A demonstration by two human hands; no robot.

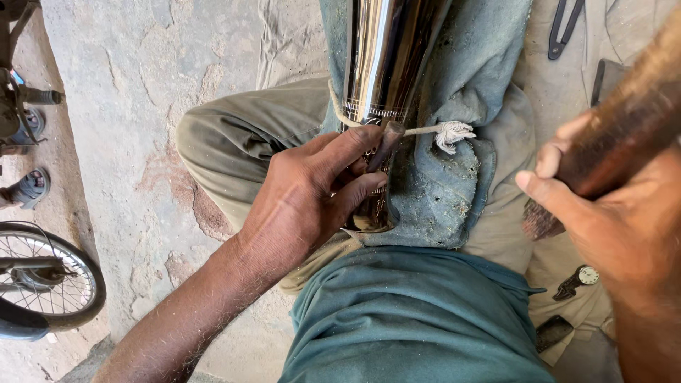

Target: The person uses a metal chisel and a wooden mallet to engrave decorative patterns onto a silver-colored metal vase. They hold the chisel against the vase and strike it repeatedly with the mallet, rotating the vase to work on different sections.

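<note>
A shiny chrome metal vessel lies along my lap on a dusty blue-grey cloth, tied round with a white cord that ends in a frayed knot. My left hand rests on the vessel's lower part and pinches a short dark metal punch against its engraved band. My right hand is raised at the right, close to the camera, gripping a thick brown wooden handle that runs off the top right corner. Its head is out of view.
I sit on a rough concrete floor in khaki trousers and a teal shirt. A bicycle wheel and someone's sandalled foot are at the left. Dark pliers-like tools lie at the top right.
</note>
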